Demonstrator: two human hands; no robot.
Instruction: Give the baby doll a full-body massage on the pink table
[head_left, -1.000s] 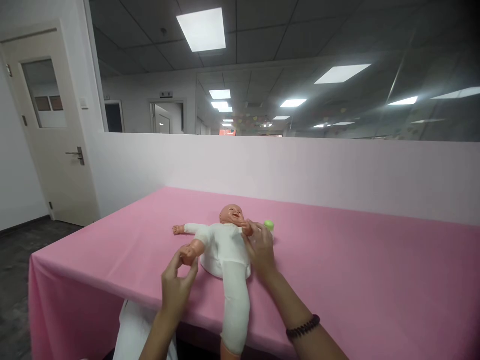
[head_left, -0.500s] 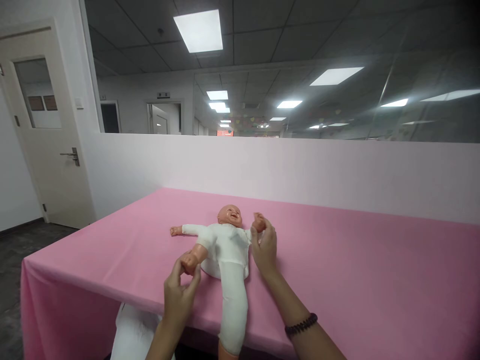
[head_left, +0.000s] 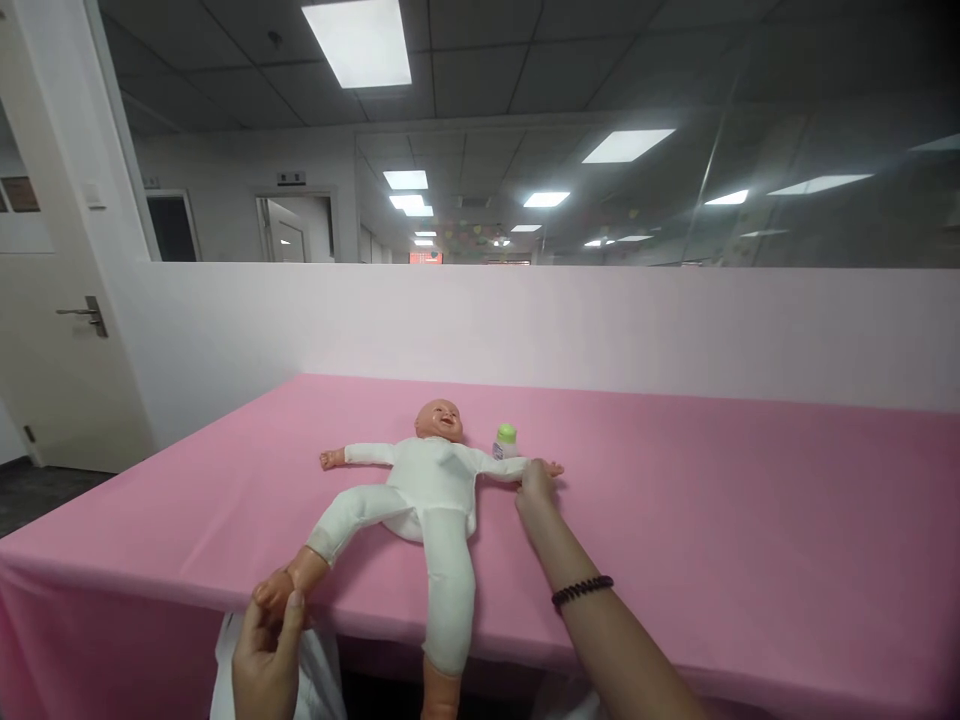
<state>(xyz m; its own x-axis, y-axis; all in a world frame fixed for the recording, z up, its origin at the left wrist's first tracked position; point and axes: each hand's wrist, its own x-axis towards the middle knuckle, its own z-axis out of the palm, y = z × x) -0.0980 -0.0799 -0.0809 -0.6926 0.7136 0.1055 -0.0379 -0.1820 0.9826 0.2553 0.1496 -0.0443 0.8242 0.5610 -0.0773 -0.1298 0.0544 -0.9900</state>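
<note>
Baby doll [head_left: 431,490] lying on its back on a pink tablecloth [head_left: 750,480], head pointing away from the person, white onesie, arms and legs spread. Left hand [head_left: 266,660] is at the near table edge, mostly closed, pinching the doll's bare foot [head_left: 276,590] between thumb and fingers; that leg runs out to the lower left, with the foot at the edge. Right hand [head_left: 536,495] is closed around the doll's arm near the wrist, with the doll's small hand [head_left: 553,468] sticking out past the fingers. Black beaded bracelet [head_left: 583,591] on the right wrist. Doll's other leg runs straight toward the person, its second foot [head_left: 439,700] hanging over the table edge. Small baby bottle with a green cap [head_left: 506,442] stands upright just behind the doll's arm; can't tell if they touch. White cloth [head_left: 315,675] hangs below the table edge near the left hand. Low white partition [head_left: 600,330] runs along the far table edge, door with a metal handle [head_left: 45,300] off to the left.
</note>
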